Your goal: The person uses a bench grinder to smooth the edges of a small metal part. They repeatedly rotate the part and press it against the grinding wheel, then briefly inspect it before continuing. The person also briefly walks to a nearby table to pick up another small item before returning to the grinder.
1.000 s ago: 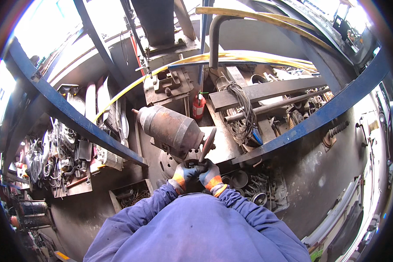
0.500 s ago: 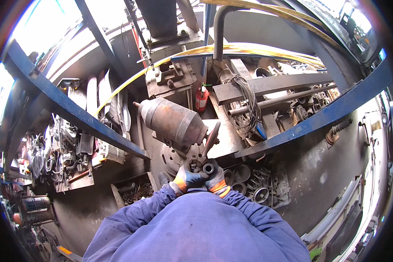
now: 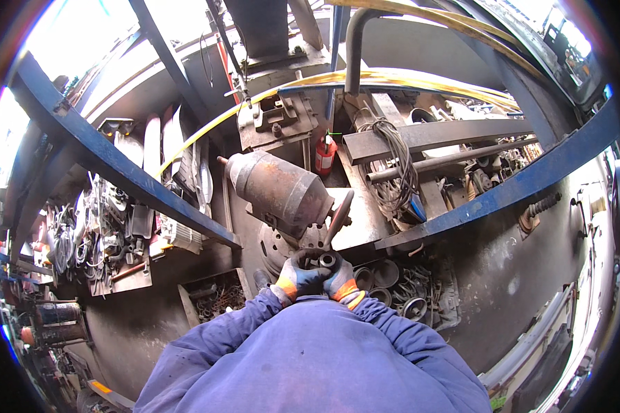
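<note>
Both hands are gloved and close together at the middle, just below a rusty metal cylinder [image 3: 279, 187]. My right hand [image 3: 342, 281] is closed around a short round metal fitting [image 3: 328, 260] with a hollow end facing up. My left hand [image 3: 295, 277] is curled against it, thumb toward the fitting. Whatever sits inside the left fingers is dark and hidden. Beyond the hands stands a round steel base plate [image 3: 274, 246] with holes. A thick dark metal lever [image 3: 339, 219] rises from beside the cylinder.
At right of my hands lie metal rings [image 3: 386, 273] and a pile of small metal parts [image 3: 427, 286]. A wooden box [image 3: 217, 296] of rusty pieces stands left. Blue beams [image 3: 127, 175] arch across both sides. A red fire extinguisher [image 3: 325, 155] stands behind the cylinder.
The hands have drawn closer around the fitting. A small upright metal piece seen between them before is now hidden. The whole view has shifted slightly.
</note>
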Motion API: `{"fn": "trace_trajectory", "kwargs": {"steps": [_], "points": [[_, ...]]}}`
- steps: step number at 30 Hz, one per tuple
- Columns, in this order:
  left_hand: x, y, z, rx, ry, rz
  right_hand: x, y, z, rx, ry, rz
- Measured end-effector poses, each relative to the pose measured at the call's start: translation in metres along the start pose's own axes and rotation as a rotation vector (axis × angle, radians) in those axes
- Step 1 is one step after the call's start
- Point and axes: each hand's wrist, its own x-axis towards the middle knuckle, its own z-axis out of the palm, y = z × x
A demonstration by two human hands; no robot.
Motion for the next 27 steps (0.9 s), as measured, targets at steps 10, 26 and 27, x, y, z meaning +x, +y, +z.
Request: {"fn": "trace_trajectory", "kwargs": {"steps": [10,26,27], "points": [[0.022,-0.009,0.005,-0.154,0.097,-0.149,0.035,0.03,0.0,-0.333,-0.213,0.275],[0.019,0.023,0.017,-0.147,0.071,-0.203,0.038,0.008,-0.008,-0.336,-0.122,0.319],[0.021,0.02,0.017,-0.173,0.07,-0.207,0.038,0.007,-0.009,-0.323,-0.126,0.324]]}}
